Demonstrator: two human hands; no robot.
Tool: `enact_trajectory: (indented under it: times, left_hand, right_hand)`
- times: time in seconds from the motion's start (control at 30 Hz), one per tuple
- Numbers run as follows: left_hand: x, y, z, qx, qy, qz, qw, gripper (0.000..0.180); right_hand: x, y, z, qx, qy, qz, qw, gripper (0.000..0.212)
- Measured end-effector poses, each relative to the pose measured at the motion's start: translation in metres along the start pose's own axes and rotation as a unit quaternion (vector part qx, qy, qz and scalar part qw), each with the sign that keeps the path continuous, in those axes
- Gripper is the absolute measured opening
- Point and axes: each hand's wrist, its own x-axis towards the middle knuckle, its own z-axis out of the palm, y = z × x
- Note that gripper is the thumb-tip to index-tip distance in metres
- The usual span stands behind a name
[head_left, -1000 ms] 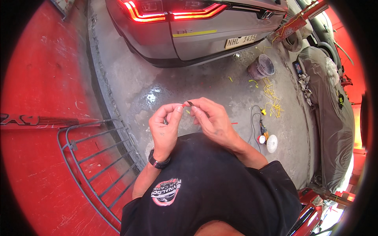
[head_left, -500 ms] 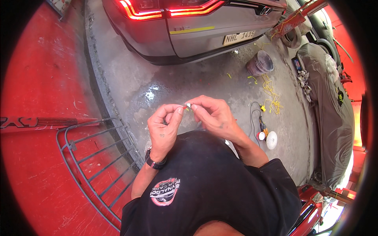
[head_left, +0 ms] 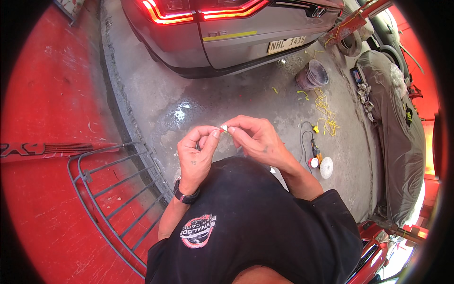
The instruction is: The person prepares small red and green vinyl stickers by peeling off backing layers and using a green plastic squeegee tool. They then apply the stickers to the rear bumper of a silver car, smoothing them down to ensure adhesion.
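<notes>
Between my two hands, in front of my chest, is a small red and white piece (head_left: 224,128), too small to name its kind. My left hand (head_left: 195,150) pinches its red end between thumb and forefinger, with the other fingers curled in. The thumb and forefinger of my right hand (head_left: 259,138) close on the white part. My fingertips nearly meet and hide much of the piece. Ahead stands the rear of a grey car (head_left: 182,54) with its tail light (head_left: 170,18) lit. A yellow tape strip (head_left: 231,36) runs across its tailgate.
At the right, a bucket (head_left: 312,75), a tangled yellow cord (head_left: 326,115) and a power tool (head_left: 316,150) beside a round white pad (head_left: 326,168) lie on the concrete floor. A metal rack (head_left: 113,190) leans near the red wall (head_left: 52,94) at left. A covered vehicle (head_left: 402,146) stands far right.
The small piece has turned slightly in my fingertips, so more of its white part shows. Both hands stay almost in place.
</notes>
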Motion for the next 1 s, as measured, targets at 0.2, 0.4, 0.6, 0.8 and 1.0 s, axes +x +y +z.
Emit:
enact_trajectory:
  times: [0.2, 0.4, 0.6, 0.8, 1.0]
  left_hand:
    - [0.001, 0.001, -0.001, -0.004, -0.005, -0.005, 1.000, 0.007]
    - [0.001, 0.000, -0.001, -0.006, -0.003, -0.003, 1.000, 0.006]
    - [0.000, 0.000, 0.001, 0.003, 0.011, 0.007, 1.000, 0.006]
    - [-0.001, 0.001, 0.003, -0.001, 0.030, 0.011, 1.000, 0.006]
    - [-0.001, -0.005, 0.003, -0.006, 0.044, 0.007, 0.999, 0.007]
  right_hand:
    - [0.000, -0.001, 0.000, 0.004, -0.002, 0.001, 1.000, 0.023]
    - [0.001, 0.000, 0.001, 0.007, -0.002, -0.002, 1.000, 0.023]
    - [0.002, 0.010, 0.004, -0.044, 0.019, -0.074, 0.996, 0.021]
    - [0.000, 0.003, 0.008, -0.107, 0.037, -0.123, 0.986, 0.017]
    - [-0.008, 0.012, 0.018, -0.319, 0.102, -0.232, 0.913, 0.033]
